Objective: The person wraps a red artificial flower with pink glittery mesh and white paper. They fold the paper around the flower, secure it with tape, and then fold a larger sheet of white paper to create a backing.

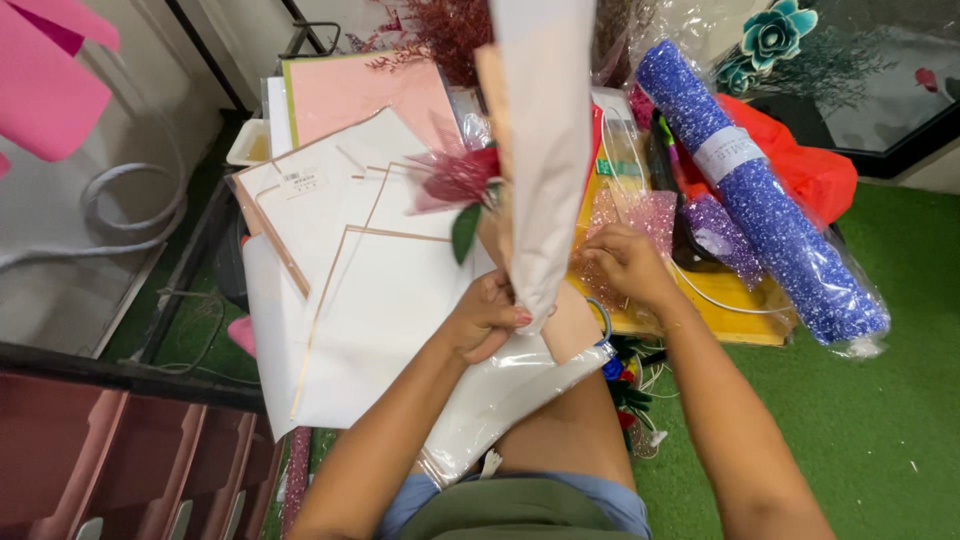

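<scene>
- The white wrapping sheets [370, 300] lie at the left.
- The left hand [487, 318] is closed around the bouquet wrap [543, 150]; it should grip firmly.
- The right hand [625, 262] pinches the wrap's edge.

Blue glitter roll [760, 190], green carpet [880, 420]

Two hands, left [487, 318] and right [622, 262], one blue glitter roll [760, 200], one wrapped bouquet [540, 150], one teal paper flower [772, 36]
</scene>
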